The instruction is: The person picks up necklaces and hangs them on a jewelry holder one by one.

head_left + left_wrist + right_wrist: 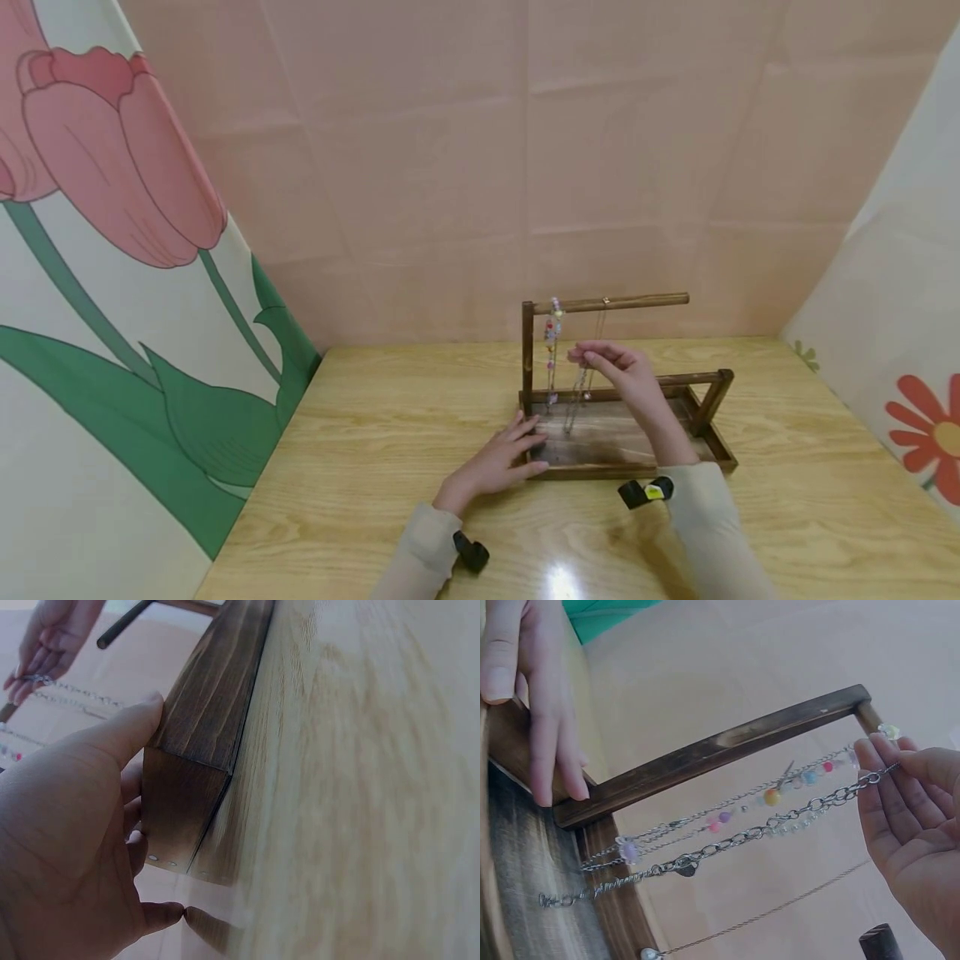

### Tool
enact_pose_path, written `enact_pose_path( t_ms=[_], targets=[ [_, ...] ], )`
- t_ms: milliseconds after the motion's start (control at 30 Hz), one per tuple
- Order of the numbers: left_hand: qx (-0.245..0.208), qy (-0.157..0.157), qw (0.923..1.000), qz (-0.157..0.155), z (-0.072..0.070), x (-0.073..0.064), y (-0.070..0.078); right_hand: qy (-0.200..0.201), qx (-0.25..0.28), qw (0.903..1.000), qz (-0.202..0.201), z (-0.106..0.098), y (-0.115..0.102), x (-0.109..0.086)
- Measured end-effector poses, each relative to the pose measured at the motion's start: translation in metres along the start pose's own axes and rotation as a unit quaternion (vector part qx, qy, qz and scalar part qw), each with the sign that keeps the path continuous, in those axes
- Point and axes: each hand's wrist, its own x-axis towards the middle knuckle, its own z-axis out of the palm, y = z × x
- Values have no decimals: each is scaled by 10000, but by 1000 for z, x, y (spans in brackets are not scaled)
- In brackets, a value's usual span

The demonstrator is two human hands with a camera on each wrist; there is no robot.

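Note:
A dark wooden jewelry stand (528,358) with a tray base stands on the table. My right hand (618,371) pinches a silver chain necklace (739,838) between thumb and fingers, and its lower end dangles over the tray. At the tray's left end rests my left hand (498,458), fingers spread and fairly straight over the end wall, thumb (139,727) against the front rail. A colorful beaded necklace (552,342) hangs from the upper bar near the left post. Farther right on that bar hangs a thin chain with a pendant (651,953), partly behind my right hand.
The upper bar (652,298) ends free at the right. A lower bar (693,378) runs to a short slanted post (712,403) at the tray's right end. Behind the wood-grain table (405,392) hangs a pink cloth backdrop (420,208), with flower-printed cloths at both sides.

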Motion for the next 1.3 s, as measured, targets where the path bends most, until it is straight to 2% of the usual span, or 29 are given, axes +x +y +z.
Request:
enact_pose_path(
  t_ms=[233,600,1100,1300],
  targets=[
    [-34,-17,10000,-10,0,0,0,-32,262,9994,-209,-5,-5,6],
    [6,-35,10000,-24,0,-1,1,29,161,9987,-482,-14,-17,13],
    [8,-19,10000,-8,-1,-1,1,78,44,9986,-519,-27,-26,20],
    [0,45,10000,25,1,0,0,66,159,9957,-909,-34,-28,23]
  ],
)
